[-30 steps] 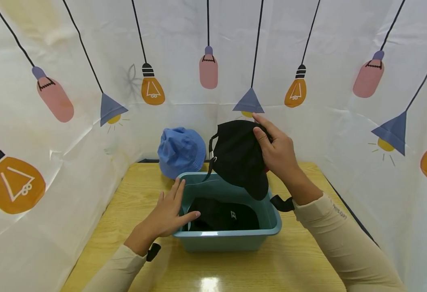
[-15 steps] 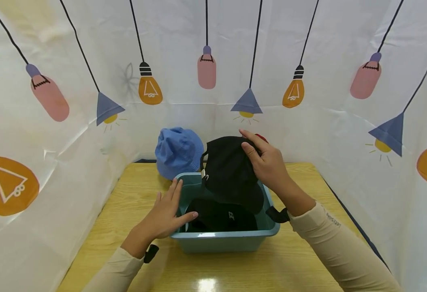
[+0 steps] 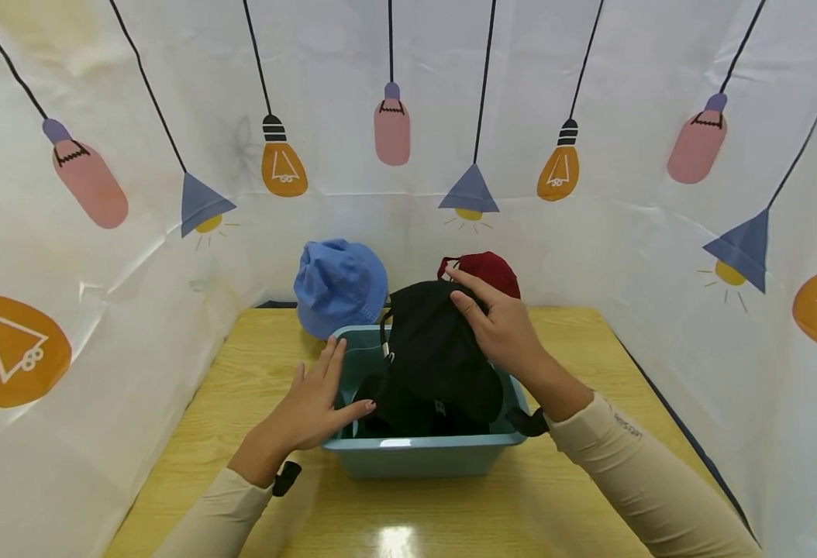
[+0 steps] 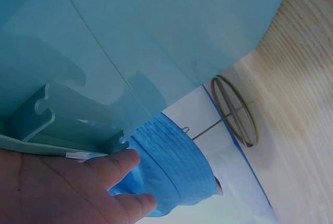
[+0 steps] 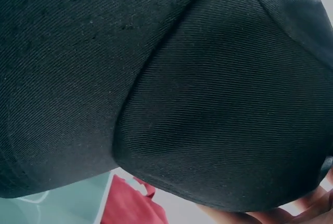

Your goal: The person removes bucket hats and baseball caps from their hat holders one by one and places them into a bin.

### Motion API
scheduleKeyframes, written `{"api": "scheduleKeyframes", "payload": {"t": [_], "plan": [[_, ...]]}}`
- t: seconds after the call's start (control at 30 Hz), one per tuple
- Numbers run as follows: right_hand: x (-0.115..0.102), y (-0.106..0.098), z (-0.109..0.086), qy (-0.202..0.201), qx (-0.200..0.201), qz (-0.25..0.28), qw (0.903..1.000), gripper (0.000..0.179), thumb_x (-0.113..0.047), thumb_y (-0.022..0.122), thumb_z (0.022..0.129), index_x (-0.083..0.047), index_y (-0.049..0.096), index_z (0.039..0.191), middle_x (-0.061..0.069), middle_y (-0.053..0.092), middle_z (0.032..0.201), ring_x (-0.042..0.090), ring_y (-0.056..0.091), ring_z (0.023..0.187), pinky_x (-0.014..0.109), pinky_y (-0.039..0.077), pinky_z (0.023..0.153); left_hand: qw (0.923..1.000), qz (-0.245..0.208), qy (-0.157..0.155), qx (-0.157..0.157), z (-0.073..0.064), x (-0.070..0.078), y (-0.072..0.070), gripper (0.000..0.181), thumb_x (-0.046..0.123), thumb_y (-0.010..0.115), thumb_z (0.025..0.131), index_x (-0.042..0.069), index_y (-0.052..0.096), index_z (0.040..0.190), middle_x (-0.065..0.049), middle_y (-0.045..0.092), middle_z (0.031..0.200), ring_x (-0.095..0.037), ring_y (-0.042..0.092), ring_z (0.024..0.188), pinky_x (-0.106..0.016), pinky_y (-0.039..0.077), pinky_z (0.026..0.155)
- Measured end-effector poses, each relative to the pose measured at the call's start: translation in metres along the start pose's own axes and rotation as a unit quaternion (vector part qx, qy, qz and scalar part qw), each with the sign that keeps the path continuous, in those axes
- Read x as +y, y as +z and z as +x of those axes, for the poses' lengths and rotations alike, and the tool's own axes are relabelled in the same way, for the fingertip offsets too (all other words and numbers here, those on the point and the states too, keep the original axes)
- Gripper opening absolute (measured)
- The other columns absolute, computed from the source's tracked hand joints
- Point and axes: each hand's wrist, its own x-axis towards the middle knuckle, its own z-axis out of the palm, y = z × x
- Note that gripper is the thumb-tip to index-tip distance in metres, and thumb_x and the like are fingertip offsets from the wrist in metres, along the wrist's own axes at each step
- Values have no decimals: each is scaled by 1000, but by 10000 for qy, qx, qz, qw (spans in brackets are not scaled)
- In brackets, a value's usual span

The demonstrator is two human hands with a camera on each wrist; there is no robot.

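With its thumb and fingers, my right hand (image 3: 506, 329) grips a black cap (image 3: 436, 333) by the top of its crown. The cap hangs tilted, its brim down inside a blue-green plastic basin (image 3: 418, 463). Its dark cloth fills most of the right wrist view. A second black cap (image 3: 391, 422) with a small light mark lies in the basin, partly covered by the held one. My left hand (image 3: 307, 411) rests on the basin's left rim, fingers straight and thumb stretched over the inside.
A blue cap (image 3: 339, 287) sits behind the basin at the left. A dark red cap (image 3: 498, 273) is behind it at the right. The left wrist view shows a wire stand (image 4: 229, 113) under the blue cap. White sheets printed with lamps surround the wooden table (image 3: 262, 349).
My right hand has lowered the black cap into the basin, moving down and slightly left. The red cap behind has come into sight. My left hand has stayed on the rim.
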Motion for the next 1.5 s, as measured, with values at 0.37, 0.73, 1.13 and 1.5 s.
{"api": "scheduleKeyframes", "payload": {"t": [0.37, 0.73, 1.13, 1.5], "plan": [[3, 12, -6, 15, -370, -210, 9991, 45, -49, 53, 106, -44, 52, 151, -7, 54, 155, 20, 60, 131, 51, 51, 107, 9999, -157, -16, 26, -3, -3, 1, 96, 70, 43, 102, 14, 1, 168, -12, -1, 175, -39, 17, 159, -74, -2, 121], [10, 18, -10, -9, -632, -478, 9969, 46, -52, 52, 105, -43, 53, 151, -3, 55, 153, 22, 58, 138, 53, 49, 110, 9999, -134, 79, 34, -1, -2, 1, 91, 65, 41, 105, 14, 1, 168, -13, -1, 175, -41, 18, 158, -74, -3, 121], [7, 28, 1, -92, -1355, -906, 9866, 47, -55, 51, 105, -44, 53, 150, -3, 63, 146, 22, 62, 133, 52, 50, 110, 9999, -98, 31, -71, -2, 0, 0, 94, 67, 43, 103, 13, 1, 168, -13, -2, 175, -41, 22, 157, -74, -2, 121], [10, 40, 4, -217, -1945, -1049, 9750, 48, -53, 52, 105, -42, 52, 151, -7, 62, 147, 19, 62, 133, 50, 50, 110, 9999, -57, 17, -87, -1, 1, -1, 94, 67, 42, 103, 14, 0, 168, -12, -3, 175, -41, 20, 158, -75, 0, 120]]}}
